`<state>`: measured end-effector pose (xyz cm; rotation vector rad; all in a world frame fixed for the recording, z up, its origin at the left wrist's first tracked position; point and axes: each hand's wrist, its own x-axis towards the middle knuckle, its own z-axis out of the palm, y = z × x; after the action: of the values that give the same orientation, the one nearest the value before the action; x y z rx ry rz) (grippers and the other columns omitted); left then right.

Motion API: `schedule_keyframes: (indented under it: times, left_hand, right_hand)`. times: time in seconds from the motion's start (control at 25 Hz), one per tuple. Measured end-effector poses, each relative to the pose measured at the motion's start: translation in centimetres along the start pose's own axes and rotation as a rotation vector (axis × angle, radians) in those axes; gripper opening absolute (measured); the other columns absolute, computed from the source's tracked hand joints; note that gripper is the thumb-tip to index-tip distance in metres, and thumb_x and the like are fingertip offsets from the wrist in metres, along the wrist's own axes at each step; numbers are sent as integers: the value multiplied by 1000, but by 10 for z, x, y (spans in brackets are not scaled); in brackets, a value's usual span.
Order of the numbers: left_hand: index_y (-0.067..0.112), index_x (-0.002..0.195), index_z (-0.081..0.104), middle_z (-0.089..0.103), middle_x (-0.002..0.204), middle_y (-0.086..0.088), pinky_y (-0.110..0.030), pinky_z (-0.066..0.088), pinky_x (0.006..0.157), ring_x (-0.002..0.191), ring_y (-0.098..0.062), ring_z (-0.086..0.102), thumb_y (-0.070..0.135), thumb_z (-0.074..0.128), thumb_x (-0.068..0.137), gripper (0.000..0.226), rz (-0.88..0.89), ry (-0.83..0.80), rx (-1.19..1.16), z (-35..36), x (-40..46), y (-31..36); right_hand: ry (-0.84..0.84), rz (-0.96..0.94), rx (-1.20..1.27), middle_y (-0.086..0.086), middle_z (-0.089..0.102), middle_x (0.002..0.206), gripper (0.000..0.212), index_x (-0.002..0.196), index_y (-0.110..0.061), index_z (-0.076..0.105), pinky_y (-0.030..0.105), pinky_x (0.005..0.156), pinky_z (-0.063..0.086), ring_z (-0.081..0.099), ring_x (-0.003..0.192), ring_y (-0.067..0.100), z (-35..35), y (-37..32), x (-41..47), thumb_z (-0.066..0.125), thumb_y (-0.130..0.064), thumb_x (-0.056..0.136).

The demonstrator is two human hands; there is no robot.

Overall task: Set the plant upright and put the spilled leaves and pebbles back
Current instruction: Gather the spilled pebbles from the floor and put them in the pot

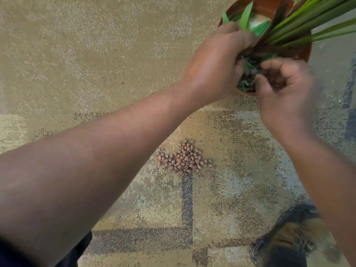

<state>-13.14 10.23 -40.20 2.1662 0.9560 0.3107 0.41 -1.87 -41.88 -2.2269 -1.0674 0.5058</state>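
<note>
Both hands are up at the pot [304,53], a terracotta-coloured one standing at the top right on the carpet [96,54], its rim cut off by the edge of the view. The left hand [217,64] reaches in over the near rim, back of the hand up, fingers curved down among the loose leaves [245,18] and the dark base of the plant [300,18]; whether it grips anything I cannot tell, since the fingertips are buried in the greenery. The right hand [287,93] hovers just beside it at the pot's near edge, fingers curled inward over the palm with thumb and forefinger close together; it is blurred, and I cannot make out whether it holds something. The plant's long green blades fan out to the upper right, away from the pot. Several short cut leaves lie inside the pot, some upright against its far wall. Lower down, well apart from the pot, a small heap of brown pebbles [185,158] sits on the carpet between the two forearms. At the bottom right a brown laced shoe [285,245] rests on the carpet.
</note>
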Motion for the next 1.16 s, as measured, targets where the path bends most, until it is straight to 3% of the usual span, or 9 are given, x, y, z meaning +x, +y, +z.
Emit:
schedule_keyframes:
  times: [0.16,0.28,0.36,0.48,0.6,0.68,0.84,1.0,1.16]
  left_hand:
    - [11,124,69,63,125,-5,-31,56,86,105,-19,61,3,63,90,35,40,-30,24,1,-4,-11]
    - [8,96,63,58,106,-4,-18,50,74,88,-7,52,-5,57,87,16,22,150,-115,8,-41,-23]
    - [17,94,58,56,108,1,-19,51,84,91,-4,52,-9,56,86,27,-206,-51,-39,23,-78,-46]
    - [22,122,58,53,126,-2,-26,54,92,103,-16,58,-12,66,82,52,-515,-564,176,40,-147,-89]
    - [28,129,47,46,125,0,-33,58,92,102,-18,57,7,83,76,67,-573,-687,189,50,-194,-110]
    - [30,125,45,47,119,3,-31,56,88,101,-16,54,22,87,73,67,-529,-690,164,62,-210,-112]
    - [25,129,48,52,122,0,-23,49,80,98,-12,49,14,73,89,48,-348,-620,229,81,-225,-112]
    - [21,126,60,58,119,2,-25,59,85,99,-16,61,11,65,97,31,-306,-609,186,78,-222,-114]
    - [20,123,67,57,114,6,-25,60,82,97,-13,63,2,57,99,32,-316,-572,183,77,-223,-110]
  right_hand:
    - [-57,31,-87,-2,49,139,49,136,-23,60,35,96,59,61,122,20,7,0,-5,75,-21,90]
    - [-40,-131,-152,-5,47,120,30,121,-20,62,38,92,53,57,115,26,15,-3,-57,65,-27,92]
    - [-275,-3,-114,-8,55,107,26,115,-17,65,35,84,57,59,97,17,26,6,-93,63,-24,90]
    - [-673,337,-276,-3,61,112,40,125,-13,61,37,89,61,62,96,16,41,38,-140,72,-22,87]
    - [-853,551,-353,11,54,135,77,141,-16,43,31,92,52,57,94,18,54,60,-178,88,-25,79]
    - [-830,628,-307,12,48,135,79,137,-24,37,24,85,50,57,89,16,65,64,-195,88,-16,77]
    - [-601,676,-231,4,63,103,36,116,-15,51,12,47,49,64,72,13,84,63,-193,74,-7,90]
    - [-584,510,-251,2,58,121,24,113,-18,58,32,87,61,63,99,19,92,54,-181,69,-8,94]
    - [-632,418,-320,2,58,117,16,110,-18,59,27,75,59,61,91,17,90,56,-178,67,-13,97]
